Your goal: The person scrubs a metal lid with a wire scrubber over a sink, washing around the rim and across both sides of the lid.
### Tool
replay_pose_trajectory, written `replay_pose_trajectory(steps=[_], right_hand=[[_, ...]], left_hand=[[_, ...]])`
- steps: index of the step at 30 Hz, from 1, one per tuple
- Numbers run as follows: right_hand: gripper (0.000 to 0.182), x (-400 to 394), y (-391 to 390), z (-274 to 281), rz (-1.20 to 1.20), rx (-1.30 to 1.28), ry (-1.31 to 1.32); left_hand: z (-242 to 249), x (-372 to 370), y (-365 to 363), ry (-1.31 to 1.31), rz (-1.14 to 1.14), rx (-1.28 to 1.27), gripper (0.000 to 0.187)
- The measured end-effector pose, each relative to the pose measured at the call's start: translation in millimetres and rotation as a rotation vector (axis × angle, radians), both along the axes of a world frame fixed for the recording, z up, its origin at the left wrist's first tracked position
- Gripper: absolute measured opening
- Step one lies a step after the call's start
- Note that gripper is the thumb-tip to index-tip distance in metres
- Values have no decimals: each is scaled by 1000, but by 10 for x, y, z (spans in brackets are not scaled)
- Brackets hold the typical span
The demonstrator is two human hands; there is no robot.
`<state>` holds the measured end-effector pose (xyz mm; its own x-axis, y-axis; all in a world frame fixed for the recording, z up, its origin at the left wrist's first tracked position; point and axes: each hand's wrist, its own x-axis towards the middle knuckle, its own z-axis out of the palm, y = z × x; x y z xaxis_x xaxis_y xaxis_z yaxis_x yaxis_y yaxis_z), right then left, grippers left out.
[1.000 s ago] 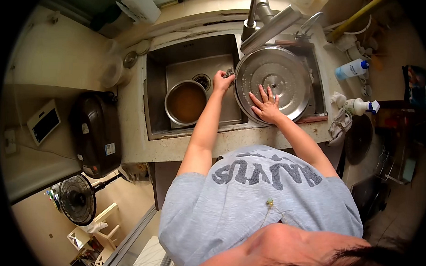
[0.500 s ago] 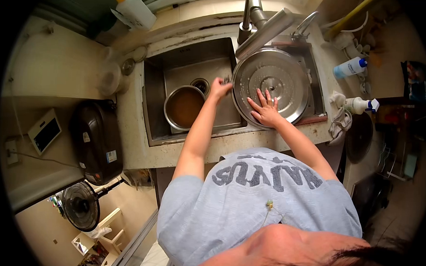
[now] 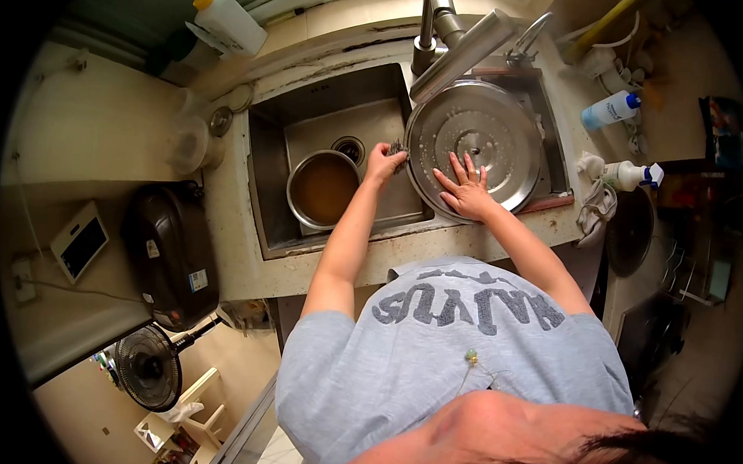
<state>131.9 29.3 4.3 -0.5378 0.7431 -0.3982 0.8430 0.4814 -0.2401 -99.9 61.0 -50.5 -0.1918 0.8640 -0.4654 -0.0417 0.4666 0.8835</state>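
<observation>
A round metal lid [image 3: 506,114] with water drops on it lies over the right sink basin. My right hand [image 3: 469,190] rests on its lower part with the fingers spread. At the lid's left edge my left hand [image 3: 382,163] is closed round a dark wire scrubber [image 3: 399,155]. Below and left of that hand, a metal pot [image 3: 324,188] of brownish water stands in the left basin [image 3: 302,111], beside the drain [image 3: 349,149].
The faucet [image 3: 468,55] reaches over the lid's top left. To the right are a blue-capped bottle [image 3: 609,111], a spray bottle [image 3: 625,175] and a cloth [image 3: 596,211]. A white bottle [image 3: 231,24] stands at the back left, a dark appliance [image 3: 170,254] at the left.
My left hand has shifted slightly at the lid's left edge, and more of the scrubber shows. My right hand stays on the lid. The view has shifted a little.
</observation>
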Motion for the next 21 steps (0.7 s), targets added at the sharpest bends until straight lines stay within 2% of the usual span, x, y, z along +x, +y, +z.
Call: replay_pose_trajectory(steps=[4, 6, 7, 8, 11, 13, 16, 20, 21], right_hand=[[52, 17, -8, -34, 1, 17, 35], [52, 37, -37, -13, -3, -1, 27], [52, 18, -5, -3, -9, -8, 33], [52, 0, 65, 8, -5, 4, 39], [52, 32, -7, -71, 1, 7, 33], [52, 16, 1, -50, -2, 13, 32], [52, 27, -8, -48, 1, 8, 29], [53, 24, -20, -62, -4, -3, 20], [53, 18, -7, -52, -5, 3, 30]], left_hand=[[119, 24, 376, 70, 17, 154, 30], [30, 93, 336, -63, 107, 202, 28], [-65, 67, 195, 46, 63, 177, 26], [-220, 31, 63, 9, 22, 173, 27], [-131, 60, -215, -73, 59, 108, 28], [-105, 24, -72, -19, 116, 222, 29], [-122, -3, 207, -19, 99, 253, 32], [-41, 52, 198, 23, 62, 212, 32], [64, 66, 103, -62, 81, 181, 32]])
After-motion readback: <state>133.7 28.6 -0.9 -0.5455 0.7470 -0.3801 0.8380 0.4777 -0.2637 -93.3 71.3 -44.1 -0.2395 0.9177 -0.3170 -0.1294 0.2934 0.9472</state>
